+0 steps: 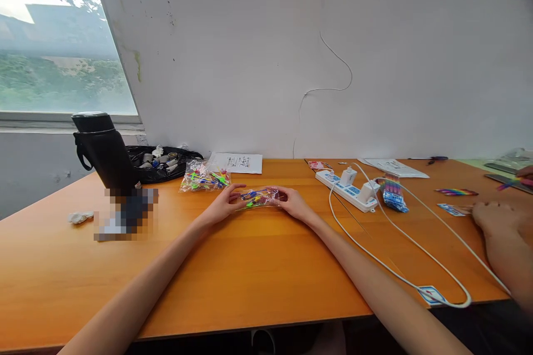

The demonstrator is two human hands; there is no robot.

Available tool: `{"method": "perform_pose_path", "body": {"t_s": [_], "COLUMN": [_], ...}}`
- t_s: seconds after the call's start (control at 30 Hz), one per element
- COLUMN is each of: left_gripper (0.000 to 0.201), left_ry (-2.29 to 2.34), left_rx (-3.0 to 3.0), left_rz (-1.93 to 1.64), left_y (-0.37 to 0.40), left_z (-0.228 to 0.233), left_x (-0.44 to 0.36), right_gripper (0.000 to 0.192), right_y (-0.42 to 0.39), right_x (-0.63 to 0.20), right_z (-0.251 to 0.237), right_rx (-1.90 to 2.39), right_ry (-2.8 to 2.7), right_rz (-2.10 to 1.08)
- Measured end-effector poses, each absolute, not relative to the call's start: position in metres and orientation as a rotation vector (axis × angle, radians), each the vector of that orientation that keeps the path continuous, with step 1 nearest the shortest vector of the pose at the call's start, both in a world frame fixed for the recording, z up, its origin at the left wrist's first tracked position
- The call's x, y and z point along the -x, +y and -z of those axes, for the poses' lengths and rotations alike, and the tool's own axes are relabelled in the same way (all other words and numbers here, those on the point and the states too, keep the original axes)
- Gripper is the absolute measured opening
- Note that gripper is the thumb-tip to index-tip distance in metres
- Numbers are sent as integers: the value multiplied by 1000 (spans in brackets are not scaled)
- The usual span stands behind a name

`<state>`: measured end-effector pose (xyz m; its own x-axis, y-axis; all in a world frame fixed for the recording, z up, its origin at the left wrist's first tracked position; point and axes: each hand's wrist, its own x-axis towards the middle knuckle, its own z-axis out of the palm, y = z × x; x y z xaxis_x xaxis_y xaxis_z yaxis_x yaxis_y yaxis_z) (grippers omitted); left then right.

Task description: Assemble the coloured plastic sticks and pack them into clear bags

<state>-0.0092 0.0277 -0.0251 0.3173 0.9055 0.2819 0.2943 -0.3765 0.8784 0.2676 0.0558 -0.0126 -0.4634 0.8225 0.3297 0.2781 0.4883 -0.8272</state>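
Observation:
A clear plastic bag of small coloured plastic pieces (260,197), blue, yellow, green and red, lies at the middle of the table between my hands. At its left end my left hand (225,205) is closed, thumb and fingers on the plastic. My right hand (295,203) pinches the right end. What exactly the pieces are is too small to tell. Just beyond my left hand rests a second clear bag of similar bright pieces (205,178).
Left stands a black flask (102,152) by a crumpled tissue (80,217); behind it, a black bag (179,155) holds rubbish. Papers (250,163) lie near the wall. At right are a white power strip (347,191), looping cables and a co-worker's hand (495,216).

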Motion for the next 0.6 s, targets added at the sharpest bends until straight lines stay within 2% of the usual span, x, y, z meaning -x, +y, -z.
{"method": "perform_pose_path", "body": {"t_s": [0.2, 0.6], "left_gripper": [70, 66], "left_ry": [1021, 1074], "left_rx": [-1699, -1657], "left_rz": [-995, -945], "left_y": [29, 18], "left_z": [24, 9], "left_x": [8, 2], "right_gripper": [36, 42], "right_y": [53, 52], "right_x": [-267, -267], "right_z": [11, 10], "right_rx": [904, 849], "right_ry": [-1997, -2030], "right_rz": [-942, -1037]}}
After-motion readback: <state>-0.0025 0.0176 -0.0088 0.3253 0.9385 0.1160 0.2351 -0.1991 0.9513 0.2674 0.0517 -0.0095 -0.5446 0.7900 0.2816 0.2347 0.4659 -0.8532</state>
